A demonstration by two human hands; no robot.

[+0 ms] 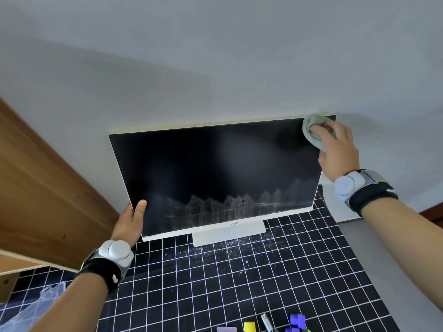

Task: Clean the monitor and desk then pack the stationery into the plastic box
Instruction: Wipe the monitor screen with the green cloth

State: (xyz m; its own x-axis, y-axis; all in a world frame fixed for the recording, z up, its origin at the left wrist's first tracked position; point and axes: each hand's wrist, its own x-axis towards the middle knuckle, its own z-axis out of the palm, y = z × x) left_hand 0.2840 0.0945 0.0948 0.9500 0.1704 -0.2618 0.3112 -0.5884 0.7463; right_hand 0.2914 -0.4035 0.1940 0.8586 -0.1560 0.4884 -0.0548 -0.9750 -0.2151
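Observation:
A white-framed monitor (215, 168) stands on the black grid-patterned desk (239, 283), its dark screen smeared with white dust along the lower part. My left hand (130, 221) grips the monitor's lower left corner, thumb on the screen. My right hand (335, 147) presses a pale green cloth (311, 127) against the screen's upper right corner. Stationery lies at the near edge: a purple eraser (226, 329), a yellow block (249, 326), a pen (267, 322) and purple pieces (297, 322). A clear plastic box (31, 307) sits at the lower left, partly hidden by my forearm.
White dust specks (215, 252) scatter on the desk in front of the monitor stand (227, 233). A wooden shelf unit (36, 200) rises at the left. A grey wall stands behind the monitor. A white board (335, 207) leans behind the monitor's right side.

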